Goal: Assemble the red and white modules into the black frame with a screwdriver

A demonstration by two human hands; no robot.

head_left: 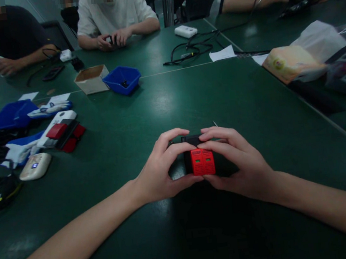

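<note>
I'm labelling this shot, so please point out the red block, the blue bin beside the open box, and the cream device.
Red block [203, 162]: head view, middle of its front face.
Blue bin [118, 74]: head view, its inside wall.
Cream device [35, 166]: head view, lit display on top.

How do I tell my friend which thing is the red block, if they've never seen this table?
Find the big green table, then look at its near side. There the left grip and right grip hold the red block between them. Unlike the black part just behind it, it's bright red with two little green windows.
</note>
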